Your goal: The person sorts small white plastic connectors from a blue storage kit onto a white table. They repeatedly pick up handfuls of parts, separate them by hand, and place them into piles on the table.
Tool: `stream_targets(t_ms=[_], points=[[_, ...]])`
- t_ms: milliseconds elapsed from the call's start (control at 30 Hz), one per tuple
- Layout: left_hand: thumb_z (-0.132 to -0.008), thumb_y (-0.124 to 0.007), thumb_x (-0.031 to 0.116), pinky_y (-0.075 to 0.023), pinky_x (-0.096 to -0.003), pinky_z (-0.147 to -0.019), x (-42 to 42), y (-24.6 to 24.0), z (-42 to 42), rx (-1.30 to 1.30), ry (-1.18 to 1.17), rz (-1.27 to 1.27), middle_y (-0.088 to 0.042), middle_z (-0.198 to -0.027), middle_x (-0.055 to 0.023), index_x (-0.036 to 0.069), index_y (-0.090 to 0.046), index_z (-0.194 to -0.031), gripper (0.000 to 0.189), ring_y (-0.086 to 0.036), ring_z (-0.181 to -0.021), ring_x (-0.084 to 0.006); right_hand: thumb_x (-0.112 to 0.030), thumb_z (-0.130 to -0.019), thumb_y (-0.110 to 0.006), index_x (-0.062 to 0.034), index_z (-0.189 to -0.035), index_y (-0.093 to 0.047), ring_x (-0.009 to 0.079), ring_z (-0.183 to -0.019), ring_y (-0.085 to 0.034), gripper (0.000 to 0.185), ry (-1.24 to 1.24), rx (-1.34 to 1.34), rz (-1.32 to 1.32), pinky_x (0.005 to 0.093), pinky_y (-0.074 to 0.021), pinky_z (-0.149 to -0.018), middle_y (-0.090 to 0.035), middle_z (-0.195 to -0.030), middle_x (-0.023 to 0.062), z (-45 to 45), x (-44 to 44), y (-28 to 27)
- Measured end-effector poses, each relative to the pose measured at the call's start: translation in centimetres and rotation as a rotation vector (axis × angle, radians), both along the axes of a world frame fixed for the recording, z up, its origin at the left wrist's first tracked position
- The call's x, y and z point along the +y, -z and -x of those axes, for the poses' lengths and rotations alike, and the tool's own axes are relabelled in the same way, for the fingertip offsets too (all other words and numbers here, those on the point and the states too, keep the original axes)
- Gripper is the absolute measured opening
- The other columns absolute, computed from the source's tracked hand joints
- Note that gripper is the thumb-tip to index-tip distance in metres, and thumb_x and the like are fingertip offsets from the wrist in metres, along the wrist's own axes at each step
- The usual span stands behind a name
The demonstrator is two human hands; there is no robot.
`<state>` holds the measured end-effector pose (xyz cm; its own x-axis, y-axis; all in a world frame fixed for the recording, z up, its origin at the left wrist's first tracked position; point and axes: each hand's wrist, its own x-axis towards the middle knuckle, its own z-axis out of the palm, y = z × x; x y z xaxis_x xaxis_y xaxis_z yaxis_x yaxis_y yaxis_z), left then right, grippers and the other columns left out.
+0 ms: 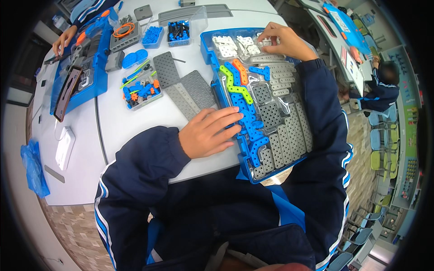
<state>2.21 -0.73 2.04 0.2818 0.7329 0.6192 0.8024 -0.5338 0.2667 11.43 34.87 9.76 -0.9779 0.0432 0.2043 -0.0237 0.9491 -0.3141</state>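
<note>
A blue storage case (244, 169) of plastic building parts lies open before me, sorted in a clear tray. My right hand (283, 41) reaches into its far compartment, fingers bent at small white connectors (266, 41); whether one is gripped, I cannot tell. My left hand (213, 132) rests over the case's left edge, fingers spread, fingertips at the blue beams (249, 117). Above them lie a lime green angled beam (236, 85) and an orange one (240, 71). Grey perforated beams (286, 142) and grey plates (270, 115) fill the near right side.
Grey perforated plates (198, 88) lie left of the case. Beyond are boxes of mixed parts (142, 102), blue pins (152, 36) and black pins (178, 33). Another blue case (101, 81) has a phone (67, 93) leaning on it; another person's hand (64, 40) is there. A power bank (66, 148) lies far left.
</note>
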Motion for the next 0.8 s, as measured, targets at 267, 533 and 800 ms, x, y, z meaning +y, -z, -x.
stream_targets(t_ms=[267,533,800], points=[[-0.077,-0.078,0.018,-0.0491,-0.0410,-0.086,0.0,0.1,0.0,-0.001,0.000,-0.003,-0.056,-0.135,-0.0141,0.005,-0.060,-0.121,0.049,-0.052,-0.129,-0.0323,-0.016,-0.091,-0.066,-0.0060,-0.113,-0.073,0.0038,-0.079,-0.054,0.025,0.103,0.094,0.621,0.0239,-0.0461,-0.072,-0.066,-0.109,-0.0032,-1.1,2.2,-0.3],[-0.077,-0.077,0.018,-0.0487,-0.0409,-0.086,0.0,0.1,0.0,-0.004,0.000,0.007,-0.056,-0.135,-0.0138,0.005,-0.059,-0.121,0.049,-0.052,-0.129,-0.0322,-0.009,-0.096,-0.059,0.0033,-0.128,-0.062,0.0044,-0.083,-0.058,0.034,-0.115,0.105,1.230,0.0188,-0.0496,-0.082,-0.065,-0.104,0.0023,-1.8,3.7,-0.1],[-0.077,-0.077,0.018,-0.0480,-0.0410,-0.088,-0.1,0.2,0.0,-0.002,-0.004,0.009,-0.056,-0.136,-0.0138,0.005,-0.059,-0.122,0.050,-0.052,-0.130,-0.0321,-0.013,-0.097,-0.063,0.0008,-0.128,-0.062,0.0098,-0.098,-0.066,0.034,-0.054,0.136,1.082,0.0240,-0.0533,-0.092,-0.066,-0.117,0.0073,-1.7,3.6,0.2]])
